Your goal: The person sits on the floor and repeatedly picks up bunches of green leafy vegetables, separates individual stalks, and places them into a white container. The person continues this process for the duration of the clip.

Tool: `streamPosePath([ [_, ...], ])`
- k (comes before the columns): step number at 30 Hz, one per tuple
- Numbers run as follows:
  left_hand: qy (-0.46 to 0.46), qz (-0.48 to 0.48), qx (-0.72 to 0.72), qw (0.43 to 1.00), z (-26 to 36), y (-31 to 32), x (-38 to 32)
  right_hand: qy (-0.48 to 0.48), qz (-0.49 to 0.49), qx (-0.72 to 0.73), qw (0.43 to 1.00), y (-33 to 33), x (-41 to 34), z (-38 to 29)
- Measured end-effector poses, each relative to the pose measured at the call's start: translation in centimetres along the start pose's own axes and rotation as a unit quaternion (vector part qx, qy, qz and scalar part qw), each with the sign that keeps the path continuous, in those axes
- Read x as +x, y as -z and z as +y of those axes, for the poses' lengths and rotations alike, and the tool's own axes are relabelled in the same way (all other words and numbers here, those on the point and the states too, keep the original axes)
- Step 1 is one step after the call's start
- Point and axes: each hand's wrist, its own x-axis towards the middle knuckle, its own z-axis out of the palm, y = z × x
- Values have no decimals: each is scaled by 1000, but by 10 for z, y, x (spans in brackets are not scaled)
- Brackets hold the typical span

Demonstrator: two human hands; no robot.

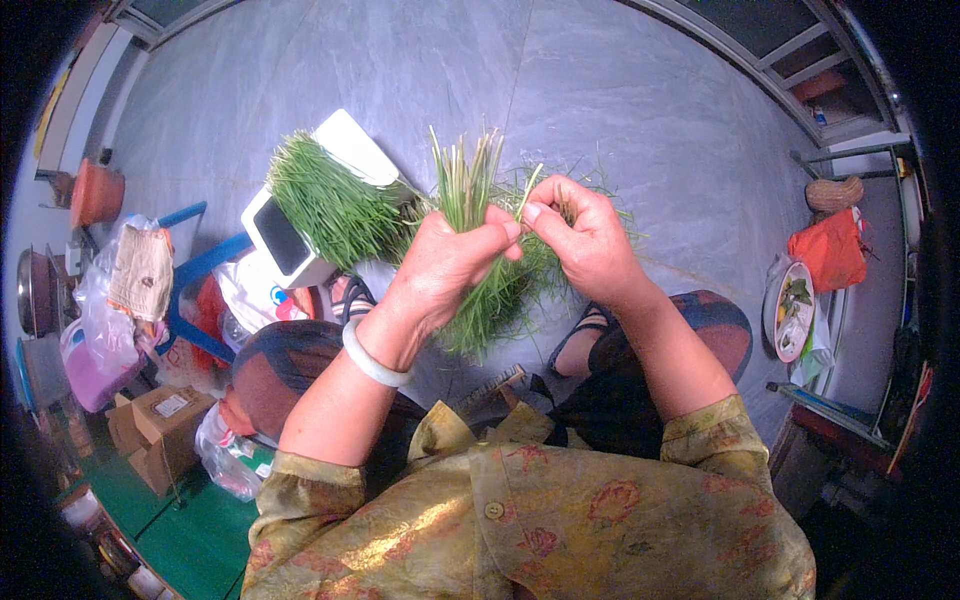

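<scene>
My left hand point(450, 259), with a pale bangle at its wrist, grips an upright bunch of thin green stalks point(463, 180), probably garlic chives. Their pale cut ends point up, and the leaves hang below the fist. Close beside it, my right hand point(589, 236) pinches a pale stalk point(529, 187) between thumb and forefinger. Brownish scraps point(564, 206) show behind its curled fingers. A larger heap of green chives point(337, 202) lies to the left across a white object with a dark panel point(281, 238). Loose leaves point(502, 300) are strewn on the floor beneath both hands.
Grey floor tiles point(420, 67) stretch ahead. To the left are a blue frame point(184, 281), plastic bags point(109, 300) and a cardboard box point(161, 427). At the right, a rack holds a plate of food scraps point(795, 311) and a red bag point(829, 251). My sandalled feet point(351, 298) flank the leaves.
</scene>
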Motion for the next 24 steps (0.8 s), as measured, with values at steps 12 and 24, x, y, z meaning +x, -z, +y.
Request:
streamPosePath([
  [12, 13, -25, -11, 1000, 5, 1, 0, -81, -49, 87, 992, 4, 2, -9],
  [24, 17, -34, -22, 999, 5, 0, -1, -70, -3, 152, 986, -5, 4, -9],
])
